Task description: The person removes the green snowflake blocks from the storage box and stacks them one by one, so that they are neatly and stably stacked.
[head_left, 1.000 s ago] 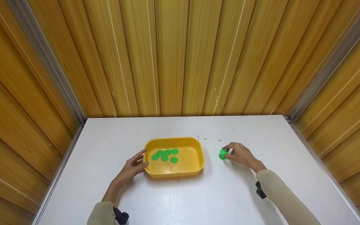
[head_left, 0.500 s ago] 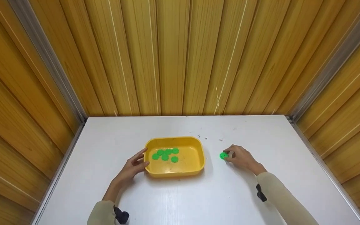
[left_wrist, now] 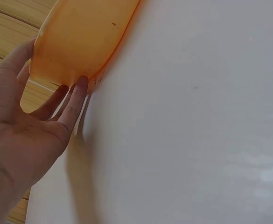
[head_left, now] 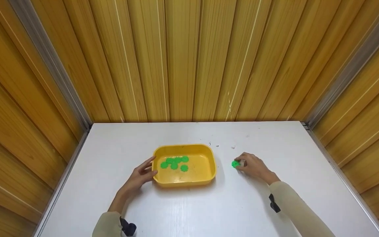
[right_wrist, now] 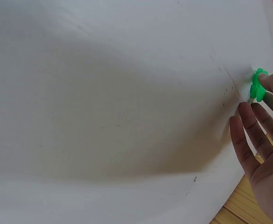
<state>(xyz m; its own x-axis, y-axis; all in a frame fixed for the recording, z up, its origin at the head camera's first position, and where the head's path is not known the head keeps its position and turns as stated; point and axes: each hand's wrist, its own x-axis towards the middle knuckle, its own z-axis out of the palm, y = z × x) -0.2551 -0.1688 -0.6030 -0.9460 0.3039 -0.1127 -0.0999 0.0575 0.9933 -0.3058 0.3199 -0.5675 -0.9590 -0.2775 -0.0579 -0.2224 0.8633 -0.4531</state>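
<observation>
My right hand (head_left: pixel 254 167) pinches a green flower-shaped plastic piece (head_left: pixel 235 164) between thumb and fingertips, just over the white table. In the right wrist view the green piece (right_wrist: pixel 257 85) appears edge-on with its scalloped lobes; whether it is one disc or two stacked cannot be told. The other fingers of that hand (right_wrist: pixel 262 144) stretch out loosely. My left hand (head_left: pixel 139 177) holds the left end of a yellow plastic tub (head_left: pixel 187 183), its fingers and thumb spread around the wall and rim. Several green scalloped discs (head_left: pixel 174 166) lie inside the tub, mostly clustered to the left.
The white table (head_left: pixel 189 214) bears small dark marks behind the tub, toward the right. Yellow wood-patterned panels (head_left: pixel 179 59) enclose the back and both sides, with grey metal strips (head_left: pixel 63 75) along the corners.
The green piece in my right hand has turned: its two scalloped parts showed one above the other, and now a single round face shows. The left hand and tub stay nearly in place.
</observation>
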